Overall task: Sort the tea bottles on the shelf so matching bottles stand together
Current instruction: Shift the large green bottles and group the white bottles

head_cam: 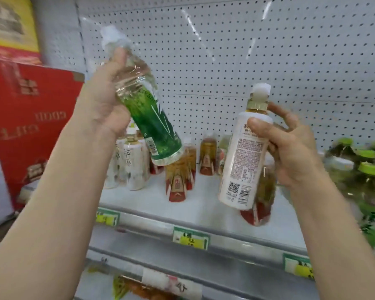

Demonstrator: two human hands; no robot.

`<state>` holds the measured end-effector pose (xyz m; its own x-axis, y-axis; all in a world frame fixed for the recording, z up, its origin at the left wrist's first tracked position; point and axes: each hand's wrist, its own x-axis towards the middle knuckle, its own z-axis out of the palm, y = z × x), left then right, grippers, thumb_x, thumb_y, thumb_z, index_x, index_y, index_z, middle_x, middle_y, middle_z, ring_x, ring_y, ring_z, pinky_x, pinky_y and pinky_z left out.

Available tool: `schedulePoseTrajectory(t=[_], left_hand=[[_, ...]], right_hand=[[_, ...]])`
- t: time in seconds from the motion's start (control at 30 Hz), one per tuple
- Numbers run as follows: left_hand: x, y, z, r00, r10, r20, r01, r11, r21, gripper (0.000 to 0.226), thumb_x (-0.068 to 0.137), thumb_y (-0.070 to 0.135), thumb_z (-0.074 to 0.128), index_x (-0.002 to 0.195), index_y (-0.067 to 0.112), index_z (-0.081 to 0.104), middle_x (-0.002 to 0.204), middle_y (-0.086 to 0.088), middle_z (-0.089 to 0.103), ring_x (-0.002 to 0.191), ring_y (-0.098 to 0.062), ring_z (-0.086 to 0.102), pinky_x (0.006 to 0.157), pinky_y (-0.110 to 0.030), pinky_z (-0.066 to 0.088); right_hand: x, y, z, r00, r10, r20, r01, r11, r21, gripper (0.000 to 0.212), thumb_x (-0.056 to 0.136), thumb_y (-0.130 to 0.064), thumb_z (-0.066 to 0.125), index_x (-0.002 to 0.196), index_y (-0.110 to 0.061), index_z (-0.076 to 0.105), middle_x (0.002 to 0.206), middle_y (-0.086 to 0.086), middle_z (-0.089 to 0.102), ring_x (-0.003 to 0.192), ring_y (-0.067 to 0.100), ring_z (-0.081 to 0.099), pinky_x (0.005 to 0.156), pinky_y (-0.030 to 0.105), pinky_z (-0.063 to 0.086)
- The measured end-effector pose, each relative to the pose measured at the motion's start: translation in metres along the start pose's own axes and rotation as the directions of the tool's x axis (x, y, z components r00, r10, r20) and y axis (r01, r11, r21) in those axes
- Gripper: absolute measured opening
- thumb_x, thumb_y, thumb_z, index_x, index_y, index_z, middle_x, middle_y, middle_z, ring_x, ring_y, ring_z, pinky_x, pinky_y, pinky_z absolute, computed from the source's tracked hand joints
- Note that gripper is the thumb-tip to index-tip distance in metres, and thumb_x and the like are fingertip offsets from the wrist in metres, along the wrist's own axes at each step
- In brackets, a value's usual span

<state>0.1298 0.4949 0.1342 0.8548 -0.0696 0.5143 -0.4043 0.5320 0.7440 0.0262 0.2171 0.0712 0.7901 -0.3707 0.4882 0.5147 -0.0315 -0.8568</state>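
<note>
My left hand (108,100) grips a green-labelled tea bottle (154,124) by its clear upper part, tilted with the white cap up and to the left, above the shelf. My right hand (290,146) grips a white-labelled bottle (243,161) near its shoulder, held upright with the barcode side facing me. On the white shelf (204,204) stand white-labelled bottles (134,161) at the left, red-and-gold labelled bottles (178,180) in the middle, and one more red-and-gold bottle (262,198) behind the bottle in my right hand. Green-capped bottles (359,169) crowd the right end.
A red cardboard box (30,118) stands left of the shelf, with a yellow box (11,24) on top. A white pegboard wall (247,50) backs the shelf. Green price tags (191,238) line the shelf's front rail. A lower shelf holds more bottles (139,286).
</note>
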Motion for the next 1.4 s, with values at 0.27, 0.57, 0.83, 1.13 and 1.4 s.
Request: schedulePoseTrajectory(t=[0.27,0.57,0.83,1.13,1.4], left_hand=[[0.04,-0.023,-0.172,0.989,-0.145,-0.032,0.147,0.987,0.061,0.06,0.075,0.048,0.079,0.115,0.007,0.063,0.11,-0.015,0.07,0.111,-0.037,0.065,0.105,-0.064,0.043],[0.075,-0.065,-0.291,0.951,-0.167,-0.259,0.225,0.95,0.217,0.014,0.094,0.028,0.068,0.107,0.028,0.072,0.111,0.005,0.076,0.111,-0.019,0.068,0.084,-0.038,0.05],[0.112,-0.083,-0.337,0.954,-0.191,-0.232,0.262,0.908,0.326,0.028,0.096,0.029,0.064,0.124,0.028,0.067,0.115,0.007,0.074,0.108,-0.015,0.068,0.083,-0.036,0.051],[0.141,-0.099,-0.36,0.964,-0.192,-0.182,0.25,0.887,0.388,0.043,0.096,0.042,0.062,0.139,0.036,0.054,0.129,0.009,0.066,0.113,-0.013,0.064,0.096,-0.042,0.051],[0.094,-0.137,-0.376,0.923,-0.198,-0.331,0.331,0.847,0.415,0.069,0.089,0.023,0.074,0.149,0.025,0.041,0.142,0.0,0.055,0.126,-0.019,0.052,0.098,-0.042,0.046]], right_hand=[[0.004,0.053,0.133,0.999,0.052,-0.001,-0.052,0.998,-0.021,0.077,0.06,-0.027,0.086,0.131,-0.035,0.059,0.104,0.002,0.077,0.089,0.014,0.076,0.064,0.029,0.056],[0.01,0.11,0.228,0.994,0.079,-0.072,-0.088,0.989,-0.117,0.085,0.054,-0.031,0.091,0.132,-0.036,0.058,0.113,0.003,0.075,0.101,0.021,0.074,0.09,0.047,0.057],[0.022,0.144,0.275,0.993,0.106,-0.046,-0.112,0.98,-0.162,0.092,0.045,-0.039,0.1,0.129,-0.041,0.061,0.119,0.0,0.072,0.111,0.02,0.069,0.094,0.045,0.057],[0.033,0.179,0.309,0.997,0.058,-0.056,-0.072,0.948,-0.309,0.081,0.068,-0.02,0.093,0.137,-0.035,0.054,0.126,-0.006,0.067,0.118,0.015,0.063,0.095,0.036,0.054],[0.029,0.2,0.322,0.996,-0.013,-0.091,-0.027,0.903,-0.429,0.084,0.07,-0.027,0.091,0.142,-0.039,0.048,0.107,-0.031,0.054,0.115,0.003,0.056,0.1,0.033,0.048]])
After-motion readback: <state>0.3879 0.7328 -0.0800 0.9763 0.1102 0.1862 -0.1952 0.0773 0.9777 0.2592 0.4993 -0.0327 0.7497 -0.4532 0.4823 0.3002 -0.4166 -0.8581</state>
